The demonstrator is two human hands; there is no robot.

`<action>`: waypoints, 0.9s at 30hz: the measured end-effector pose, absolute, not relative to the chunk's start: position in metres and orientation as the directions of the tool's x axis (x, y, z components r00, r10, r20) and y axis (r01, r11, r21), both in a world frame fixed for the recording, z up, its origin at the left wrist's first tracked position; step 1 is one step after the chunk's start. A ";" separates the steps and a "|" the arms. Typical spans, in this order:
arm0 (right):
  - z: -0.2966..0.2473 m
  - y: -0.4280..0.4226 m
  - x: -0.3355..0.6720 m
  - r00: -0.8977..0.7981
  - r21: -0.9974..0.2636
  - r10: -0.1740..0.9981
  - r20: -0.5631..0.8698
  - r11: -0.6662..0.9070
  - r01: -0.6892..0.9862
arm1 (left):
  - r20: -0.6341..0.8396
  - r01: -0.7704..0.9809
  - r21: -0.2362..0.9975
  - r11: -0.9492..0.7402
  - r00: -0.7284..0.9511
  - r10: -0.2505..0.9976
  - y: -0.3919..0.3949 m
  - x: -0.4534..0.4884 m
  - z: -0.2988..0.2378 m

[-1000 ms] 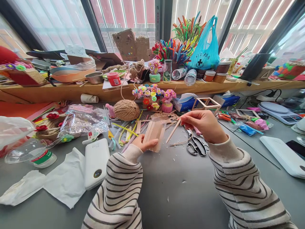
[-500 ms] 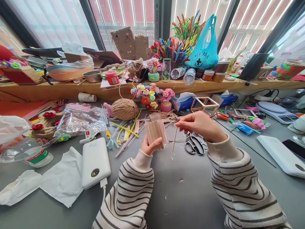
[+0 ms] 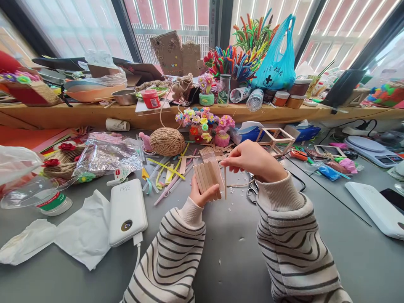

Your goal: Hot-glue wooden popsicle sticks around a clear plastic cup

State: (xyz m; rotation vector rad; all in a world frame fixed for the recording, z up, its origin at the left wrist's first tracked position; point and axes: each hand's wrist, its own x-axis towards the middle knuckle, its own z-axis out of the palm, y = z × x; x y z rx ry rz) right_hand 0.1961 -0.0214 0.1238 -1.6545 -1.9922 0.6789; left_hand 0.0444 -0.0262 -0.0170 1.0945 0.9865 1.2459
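My left hand [image 3: 203,192] is closed around a flat panel of popsicle sticks [image 3: 207,176] laid side by side, its thumb across the lower front. Clear plastic film [image 3: 220,168] shows at the panel's upper and right edges. Between thumb and fingers, my right hand [image 3: 249,162] pinches a single popsicle stick [image 3: 225,183], which hangs upright close to the panel's right edge. Whether the two touch I cannot tell. Partly hidden behind my right hand lie black-handled scissors [image 3: 251,193].
A ball of twine [image 3: 167,142], plastic strips and loose sticks lie beyond my hands. To the left sits a white power bank [image 3: 128,212] with a cable; a second one [image 3: 377,208] is at the right. A wooden stick frame [image 3: 277,141] stands farther back.
My right hand has moved left with its stick, up to the panel's right edge, and its sleeve now covers part of the scissors. My left hand keeps its hold; the view has shifted slightly.
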 end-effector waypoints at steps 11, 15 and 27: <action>0.123 -0.016 0.188 -0.122 -0.564 0.992 0.028 0.116 0.818 | 0.033 -0.141 0.990 -0.018 0.105 0.994 -0.033 0.045 -0.012; 0.123 -0.016 0.183 -0.129 -0.563 0.991 0.037 0.128 0.817 | 0.009 -0.156 0.988 0.008 0.104 0.995 -0.033 0.046 -0.011; 0.127 -0.017 0.173 -0.072 -0.499 0.997 -0.016 0.054 0.865 | -0.055 -0.142 0.988 0.062 0.053 0.997 -0.039 0.049 -0.002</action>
